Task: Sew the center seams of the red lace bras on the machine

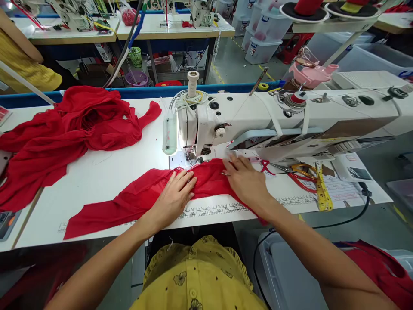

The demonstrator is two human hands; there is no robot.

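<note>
A long piece of red fabric point(129, 200) lies across the white sewing table, just in front of a sewing machine point(245, 114). My left hand point(176, 191) rests flat on it, fingers stretched toward the needle area point(191, 156). On the fabric's right part is my right hand point(247, 176). Its fingertips are smeared by motion, and whether they grip anything cannot be made out. Right of that hand lie scissors with orange handles point(305, 168) and a yellow measuring tape point(322, 191). A ruler scale point(216, 210) runs along the table's front edge.
A heap of red fabric point(87, 125) lies on the table's left side. Thread spools point(305, 7) stand on a rack at upper right. Plastic boxes point(263, 49) are stacked behind. At far left, another person's arm point(19, 38) shows.
</note>
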